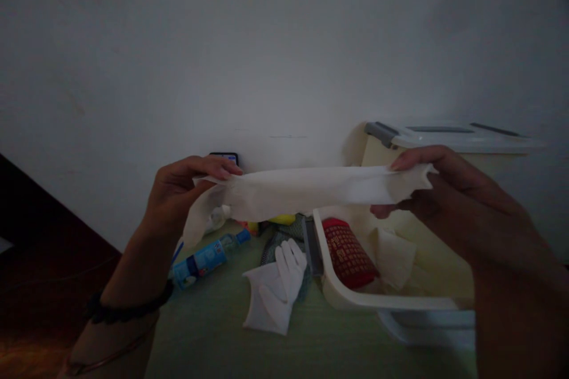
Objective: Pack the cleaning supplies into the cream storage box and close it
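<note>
Because both ends are pinched, the white cloth (306,189) spans nearly straight in mid-air, above the table (213,337) and the left side of the open bin (355,299). From where I stand, the left hand (180,189) nips one end, a loose flap drooping below; the right hand (462,201) pinches the other, presumably to prevent sagging. Within the bin's wall leans a red pouch (349,254); outside, a white glove (287,281) and a blue-labelled bottle (202,263) lie on their sides, stable, I judge.

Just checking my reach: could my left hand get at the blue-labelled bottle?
Probably yes, though the left hand must first release the white fabric; nothing seems to lie on the bottle.
</note>
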